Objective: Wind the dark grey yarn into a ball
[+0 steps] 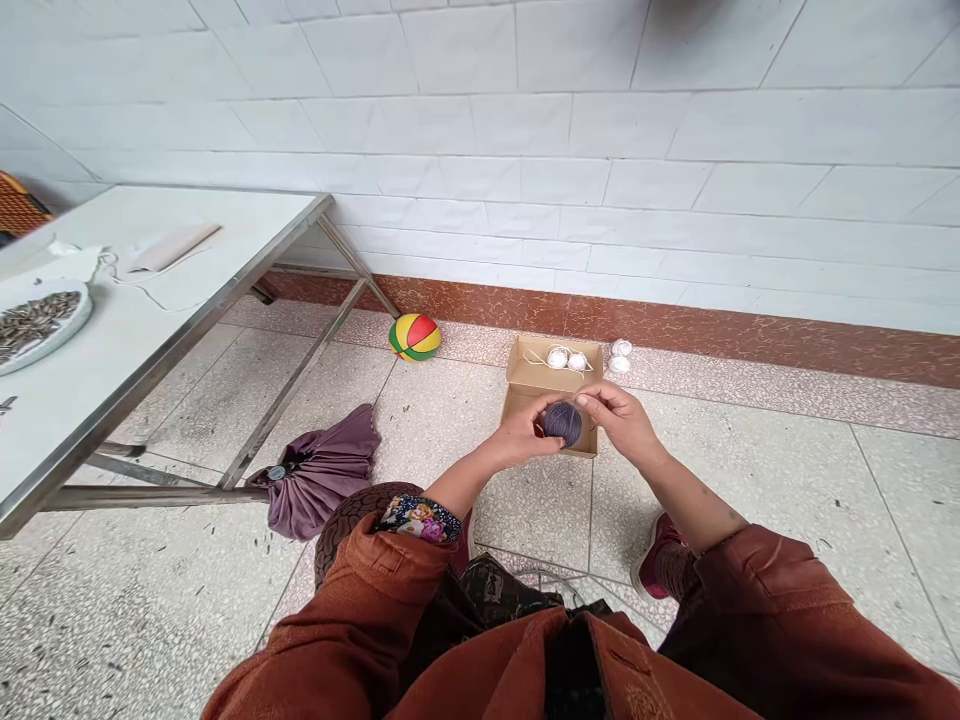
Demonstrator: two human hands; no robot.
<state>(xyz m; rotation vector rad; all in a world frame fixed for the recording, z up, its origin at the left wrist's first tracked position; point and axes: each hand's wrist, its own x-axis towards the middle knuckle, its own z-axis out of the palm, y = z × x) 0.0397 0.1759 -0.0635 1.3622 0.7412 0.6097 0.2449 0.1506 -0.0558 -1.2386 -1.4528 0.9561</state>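
My left hand (523, 434) is closed around a dark purple ball of yarn (562, 424), fingers over its far side and thumb at its near edge. To the right of the ball, my right hand (619, 420) pinches a strand of the same yarn between thumb and fingertips. Both hands are over an open cardboard box (517, 400) on the floor. Two small white yarn balls (567, 358) with loose strands lie in the box's raised lid part. More white balls (619, 356) rest on the floor just right of the box.
A colourful ball (415, 337) sits by the wall near a metal-framed table (277, 225) on the left. A folded purple umbrella (330, 470) leans at the table's lower bar. The table bears a plate of sunseed-like husks (41, 322) and a beige roll (176, 247).
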